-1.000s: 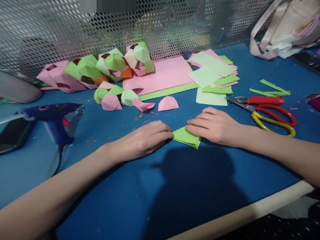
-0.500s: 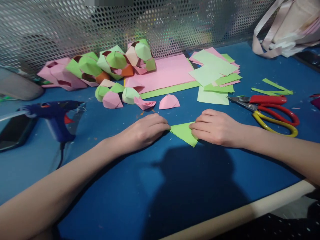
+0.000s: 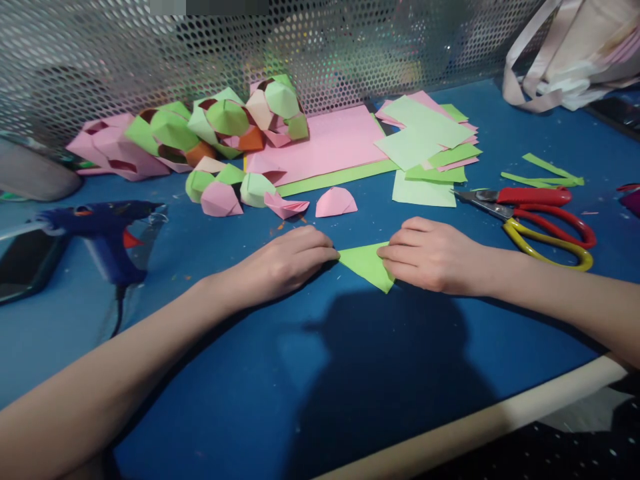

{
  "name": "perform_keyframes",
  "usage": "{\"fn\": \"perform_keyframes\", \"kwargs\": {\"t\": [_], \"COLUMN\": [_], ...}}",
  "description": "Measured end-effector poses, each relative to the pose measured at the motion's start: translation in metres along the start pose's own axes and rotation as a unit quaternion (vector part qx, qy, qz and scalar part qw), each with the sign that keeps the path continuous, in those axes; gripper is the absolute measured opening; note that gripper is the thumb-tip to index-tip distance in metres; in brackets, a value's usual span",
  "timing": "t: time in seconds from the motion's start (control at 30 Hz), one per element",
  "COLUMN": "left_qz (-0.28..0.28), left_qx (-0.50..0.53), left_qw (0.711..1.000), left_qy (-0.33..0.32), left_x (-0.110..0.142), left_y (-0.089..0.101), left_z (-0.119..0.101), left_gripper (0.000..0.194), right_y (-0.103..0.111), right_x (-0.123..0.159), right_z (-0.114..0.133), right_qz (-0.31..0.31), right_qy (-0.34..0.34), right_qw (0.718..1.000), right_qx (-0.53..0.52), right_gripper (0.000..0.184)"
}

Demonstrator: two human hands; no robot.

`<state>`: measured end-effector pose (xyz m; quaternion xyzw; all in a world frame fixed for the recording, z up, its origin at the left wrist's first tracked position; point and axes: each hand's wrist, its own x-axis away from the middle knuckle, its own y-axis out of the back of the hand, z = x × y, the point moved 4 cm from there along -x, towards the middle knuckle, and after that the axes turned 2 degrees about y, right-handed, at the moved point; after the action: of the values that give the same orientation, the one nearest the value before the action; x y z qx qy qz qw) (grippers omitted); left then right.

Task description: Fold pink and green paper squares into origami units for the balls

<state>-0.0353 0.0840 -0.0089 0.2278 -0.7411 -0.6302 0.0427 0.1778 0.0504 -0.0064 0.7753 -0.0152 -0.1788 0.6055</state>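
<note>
A bright green sheet of paper (image 3: 366, 264), folded into a triangle, lies flat on the blue table between my hands. My left hand (image 3: 295, 257) pinches its left corner with closed fingertips. Over its right end rests my right hand (image 3: 425, 255), fingers bent together and pressing the paper; part of that end is hidden beneath them. Just beyond lie a pink folded paper piece (image 3: 337, 203) and a curved pink piece (image 3: 286, 205), both apart from my hands.
Folded paper shapes (image 3: 173, 130) line a perforated metal panel (image 3: 345, 53). Loose paper sheets (image 3: 430, 133) lie at back right, near red-and-yellow-handled scissors (image 3: 545, 233) and green strips (image 3: 545, 179). A blue glue gun (image 3: 113, 237) and a phone (image 3: 30, 263) are at left.
The view has shifted very slightly. Both hands keep nearly the same place on the green paper, and nothing else has visibly moved.
</note>
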Motion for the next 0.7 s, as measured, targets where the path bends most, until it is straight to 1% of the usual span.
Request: {"fn": "perform_keyframes", "kwargs": {"t": [0.17, 0.33, 0.43, 0.47, 0.5, 0.57, 0.6, 0.63, 0.7], "left_qz": [0.008, 0.007, 0.004, -0.008, -0.03, -0.084, -0.102, -0.114, -0.089], "left_qx": [-0.013, -0.026, -0.044, -0.051, -0.057, -0.065, -0.053, -0.036, -0.016], "left_qw": [1.0, 1.0, 0.999, 0.998, 0.996, 0.988, 0.985, 0.984, 0.991], "left_qy": [0.002, -0.002, 0.017, 0.035, 0.054, 0.116, 0.13, 0.132, 0.101], "left_x": [-0.001, -0.002, -0.004, -0.005, -0.006, -0.008, -0.01, -0.011, -0.016], "left_y": [0.0, 0.0, 0.004, 0.006, 0.008, 0.013, 0.013, 0.012, 0.002], "left_z": [-0.001, 0.0, -0.003, -0.006, -0.01, -0.019, -0.026, -0.034, -0.05], "left_gripper": [0.027, 0.025, 0.022, 0.021, 0.02, 0.018, 0.019, 0.019, 0.025], "right_y": [0.002, 0.006, 0.008, 0.009, 0.01, 0.01, 0.01, 0.01, 0.009], "right_x": [-0.001, 0.0, 0.0, 0.0, 0.0, 0.0, 0.0, -0.001, -0.001], "right_z": [0.001, 0.003, 0.004, 0.005, 0.005, 0.006, 0.007, 0.007, 0.008], "right_qz": [0.0, 0.026, 0.043, 0.046, 0.048, 0.05, 0.052, 0.053, 0.055], "right_qy": [-0.003, -0.003, -0.005, -0.005, -0.005, -0.003, -0.002, -0.002, -0.002], "right_qw": [1.0, 1.0, 0.999, 0.999, 0.999, 0.999, 0.999, 0.999, 0.998], "right_qx": [-0.009, -0.001, 0.007, 0.009, 0.01, 0.008, 0.007, 0.006, 0.006], "right_gripper": [0.027, 0.028, 0.03, 0.03, 0.03, 0.029, 0.028, 0.028, 0.026]}}
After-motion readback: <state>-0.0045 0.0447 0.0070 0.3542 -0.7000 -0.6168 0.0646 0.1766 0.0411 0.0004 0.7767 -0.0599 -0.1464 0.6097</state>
